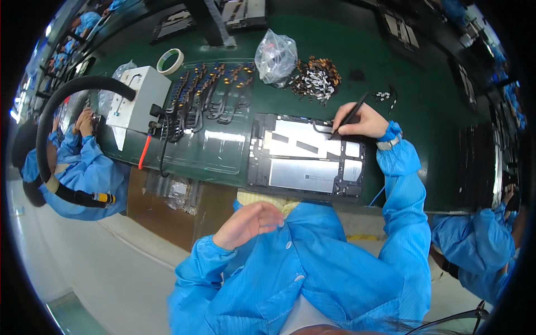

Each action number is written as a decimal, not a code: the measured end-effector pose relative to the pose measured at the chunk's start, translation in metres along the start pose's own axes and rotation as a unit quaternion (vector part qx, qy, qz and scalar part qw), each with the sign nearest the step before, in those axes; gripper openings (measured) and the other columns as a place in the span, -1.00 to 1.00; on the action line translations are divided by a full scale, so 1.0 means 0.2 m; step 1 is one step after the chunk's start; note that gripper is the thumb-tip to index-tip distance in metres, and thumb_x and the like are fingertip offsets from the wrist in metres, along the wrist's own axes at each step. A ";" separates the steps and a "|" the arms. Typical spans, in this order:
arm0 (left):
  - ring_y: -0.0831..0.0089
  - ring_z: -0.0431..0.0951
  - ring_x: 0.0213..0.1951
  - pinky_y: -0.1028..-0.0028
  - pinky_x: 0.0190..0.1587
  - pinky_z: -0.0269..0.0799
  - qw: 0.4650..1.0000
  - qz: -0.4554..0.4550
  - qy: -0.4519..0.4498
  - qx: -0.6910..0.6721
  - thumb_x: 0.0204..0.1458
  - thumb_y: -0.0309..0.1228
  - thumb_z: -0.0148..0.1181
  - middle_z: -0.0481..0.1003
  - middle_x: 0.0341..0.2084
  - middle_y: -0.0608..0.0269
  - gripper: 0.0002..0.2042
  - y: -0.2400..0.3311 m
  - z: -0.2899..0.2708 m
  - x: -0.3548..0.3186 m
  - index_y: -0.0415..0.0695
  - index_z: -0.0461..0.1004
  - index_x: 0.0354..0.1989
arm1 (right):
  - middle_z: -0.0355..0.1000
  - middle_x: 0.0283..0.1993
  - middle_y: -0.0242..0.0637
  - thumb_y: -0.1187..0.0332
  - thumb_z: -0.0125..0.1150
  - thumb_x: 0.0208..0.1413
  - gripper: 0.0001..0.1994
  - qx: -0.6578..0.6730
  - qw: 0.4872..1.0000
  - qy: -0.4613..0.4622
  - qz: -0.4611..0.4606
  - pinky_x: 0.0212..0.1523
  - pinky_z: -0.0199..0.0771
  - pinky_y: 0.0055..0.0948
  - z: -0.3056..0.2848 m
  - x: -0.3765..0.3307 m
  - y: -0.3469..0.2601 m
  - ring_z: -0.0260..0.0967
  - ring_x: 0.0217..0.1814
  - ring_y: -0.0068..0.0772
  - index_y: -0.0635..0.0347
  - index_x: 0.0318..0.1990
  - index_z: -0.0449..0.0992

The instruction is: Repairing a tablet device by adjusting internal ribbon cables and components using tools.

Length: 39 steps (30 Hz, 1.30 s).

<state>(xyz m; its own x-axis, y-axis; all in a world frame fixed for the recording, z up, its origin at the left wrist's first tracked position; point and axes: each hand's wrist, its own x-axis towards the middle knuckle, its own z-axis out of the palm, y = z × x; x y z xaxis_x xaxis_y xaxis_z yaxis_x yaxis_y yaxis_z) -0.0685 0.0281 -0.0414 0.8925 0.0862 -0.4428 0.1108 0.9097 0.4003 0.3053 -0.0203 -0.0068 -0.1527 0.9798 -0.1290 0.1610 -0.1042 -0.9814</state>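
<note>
An opened tablet (pixel 304 172) with silvery battery panels and a black frame lies on the green table in front of me. My right hand (pixel 364 120) is over its upper right part, with the fingers closed round a slim black pen-shaped tool (pixel 352 116). The tool slants, and its tip points down at the tablet's upper edge, beside a short black cable; whether it touches cannot be made out. My left hand (pixel 249 224) hangs before my lap, below the tablet's near edge. Its fingers are loosely stretched, and nothing shows in it.
Left of the tablet, a clear tray (pixel 223 146) holds rows of black cables with gold-coloured ends. Beyond lie a plastic bag (pixel 276 57) and a heap of small parts (pixel 318 80). A white box (pixel 139 100) with a black hose stands left. Co-workers sit on both sides.
</note>
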 end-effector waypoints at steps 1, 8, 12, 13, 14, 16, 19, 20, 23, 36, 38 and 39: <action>0.31 0.31 0.06 0.37 0.03 0.27 0.997 -0.073 -0.013 0.018 0.17 -0.26 -0.21 0.30 0.03 0.07 -0.67 0.01 -0.03 0.00 -0.18 0.27 0.00 | 0.41 -0.36 -0.32 0.49 0.25 -0.13 -0.86 -0.040 0.998 0.030 -0.031 0.05 0.27 -0.35 -0.01 -0.02 0.03 0.36 -0.21 -0.44 0.24 -0.36 0.48; 0.25 0.30 0.07 0.32 0.02 0.28 0.996 0.019 0.072 -0.040 0.12 -0.30 -0.15 0.28 0.04 0.01 -0.66 0.08 -0.07 0.02 -0.24 0.28 0.00 | 0.39 -0.36 -0.28 0.50 0.22 -0.13 -0.88 0.001 0.998 0.021 -0.064 0.18 0.12 -0.22 0.00 0.08 -0.09 0.36 -0.21 -0.39 0.26 -0.37 0.48; 0.20 0.26 0.11 0.32 0.06 0.25 0.996 -0.006 0.065 -0.060 0.13 -0.21 -0.21 0.22 0.07 -0.08 -0.55 0.09 -0.13 0.05 -0.35 0.20 0.04 | 0.40 -0.32 -0.32 0.46 0.25 -0.12 -0.85 -0.044 0.999 -0.014 -0.020 -0.07 0.28 -0.48 0.08 0.18 -0.04 0.33 -0.21 -0.46 0.22 -0.34 0.49; 0.18 0.24 0.12 0.31 0.08 0.23 0.996 -0.004 0.055 -0.067 0.13 -0.18 -0.23 0.19 0.09 -0.12 -0.51 0.09 -0.14 0.05 -0.39 0.16 0.06 | 0.40 -0.32 -0.32 0.47 0.25 -0.13 -0.85 -0.043 0.999 -0.021 -0.013 -0.11 0.29 -0.50 0.09 0.19 -0.03 0.32 -0.21 -0.47 0.23 -0.34 0.49; 0.18 0.24 0.12 0.31 0.08 0.23 0.996 -0.005 0.057 -0.069 0.13 -0.18 -0.23 0.19 0.09 -0.12 -0.51 0.10 -0.14 0.05 -0.39 0.16 0.06 | 0.40 -0.32 -0.32 0.47 0.25 -0.13 -0.85 -0.041 0.999 -0.023 -0.012 -0.11 0.29 -0.50 0.10 0.19 -0.02 0.32 -0.21 -0.47 0.23 -0.34 0.49; 0.13 0.21 0.14 0.24 0.09 0.23 0.996 -0.012 0.033 -0.084 0.12 -0.13 -0.22 0.15 0.09 -0.24 -0.41 0.10 -0.14 0.05 -0.45 0.02 0.13 | 0.40 -0.33 -0.32 0.46 0.26 -0.13 -0.84 -0.041 0.998 -0.045 -0.014 -0.15 0.31 -0.53 0.10 0.16 0.01 0.33 -0.22 -0.47 0.24 -0.34 0.49; 0.13 0.22 0.13 0.26 0.12 0.17 0.994 -0.063 -0.043 -0.084 0.14 -0.09 -0.30 0.10 0.12 -0.22 -0.42 0.11 -0.10 0.05 -0.38 0.01 0.15 | 0.41 -0.33 -0.31 0.46 0.27 -0.14 -0.84 -0.008 0.997 -0.070 0.005 -0.17 0.32 -0.54 0.12 0.14 0.02 0.33 -0.23 -0.48 0.25 -0.34 0.50; 0.13 0.22 0.13 0.26 0.12 0.17 0.994 -0.061 -0.042 -0.085 0.14 -0.09 -0.30 0.10 0.12 -0.22 -0.42 0.10 -0.11 0.05 -0.38 0.01 0.15 | 0.42 -0.34 -0.30 0.46 0.28 -0.15 -0.83 -0.010 0.998 -0.066 0.003 -0.19 0.33 -0.54 0.13 0.13 0.02 0.34 -0.26 -0.48 0.25 -0.34 0.50; 0.17 0.29 0.07 0.26 0.07 0.24 0.988 -0.111 -0.061 -0.092 0.16 -0.15 -0.24 0.18 0.09 -0.11 -0.48 0.04 -0.09 0.07 -0.29 0.03 0.16 | 0.45 -0.36 -0.28 0.51 0.26 -0.16 -0.87 0.012 0.996 -0.084 -0.010 0.05 0.25 -0.40 0.17 0.12 -0.01 0.38 -0.24 -0.46 0.26 -0.38 0.51; 0.42 0.39 -0.11 0.39 -0.17 0.43 0.903 0.310 0.134 0.265 0.10 -0.40 -0.08 0.27 -0.02 0.19 -0.49 0.79 0.50 0.13 -0.04 -0.08 0.22 | 0.39 -0.43 -0.28 0.42 0.20 -0.07 -0.88 0.085 0.862 0.317 -0.388 0.23 -0.25 0.22 -0.26 -0.59 -0.03 0.33 -0.33 -0.41 0.20 -0.39 0.41; 0.37 0.37 -0.08 0.31 -0.10 0.39 0.914 0.306 0.108 0.245 0.09 -0.37 -0.04 0.25 -0.01 0.19 -0.52 1.01 0.56 0.38 -0.07 -0.01 0.18 | 0.36 -0.39 -0.28 0.43 0.15 -0.02 -0.89 0.116 0.839 0.352 -0.399 0.24 -0.26 0.23 -0.28 -0.65 0.05 0.31 -0.28 -0.42 0.21 -0.34 0.38; 0.40 0.33 -0.04 0.36 -0.05 0.35 0.921 0.296 0.085 0.239 0.10 -0.39 -0.04 0.27 -0.02 0.21 -0.58 1.11 0.57 0.52 -0.08 0.08 0.14 | 0.36 -0.37 -0.24 0.49 0.10 -0.02 -0.92 0.132 0.828 0.363 -0.406 0.24 -0.23 0.23 -0.29 -0.66 0.11 0.31 -0.30 -0.40 0.22 -0.34 0.37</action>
<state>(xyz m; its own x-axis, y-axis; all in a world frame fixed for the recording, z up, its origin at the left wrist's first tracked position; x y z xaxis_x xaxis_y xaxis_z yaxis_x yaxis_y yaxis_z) 0.0981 0.1926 0.0938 0.7820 0.6082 -0.1362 -0.1567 0.4034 0.9015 0.3858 -0.1424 -0.0034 0.5350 0.5801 0.6142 0.0593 0.6994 -0.7122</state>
